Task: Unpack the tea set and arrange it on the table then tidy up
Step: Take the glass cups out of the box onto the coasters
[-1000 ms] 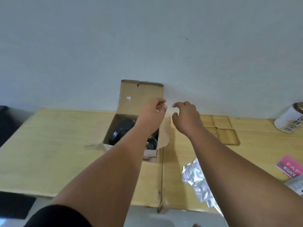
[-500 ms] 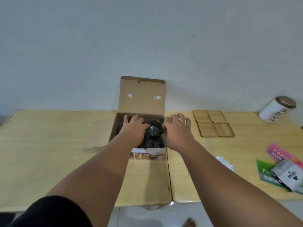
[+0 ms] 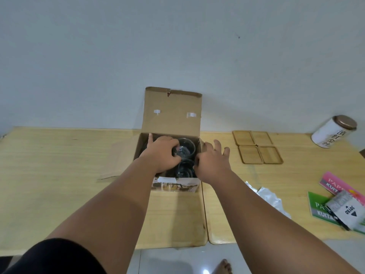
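Note:
An open cardboard box [image 3: 171, 107] stands at the back of the wooden table [image 3: 59, 165], its lid upright against the wall. Inside it I see two clear glass cups, a far cup [image 3: 185, 149] and a near cup [image 3: 184, 171]. My left hand [image 3: 162, 153] reaches into the box with its fingers curled around the far cup's left side. My right hand [image 3: 212, 165] rests at the box's right wall, thumb by the near cup, fingers spread outside. Whatever lies beneath my left hand in the box is hidden.
Several square wooden coasters [image 3: 256, 150] lie right of the box. A white tin with a brown lid [image 3: 333, 131] lies at the far right. Crumpled plastic wrap [image 3: 266, 194], pink and green booklets [image 3: 335, 186] and a small packet [image 3: 347, 210] sit near the right edge.
Both hands came down from the raised lid into the box. The left hand has closed around the far cup; the right hand's fingers have spread over the right wall.

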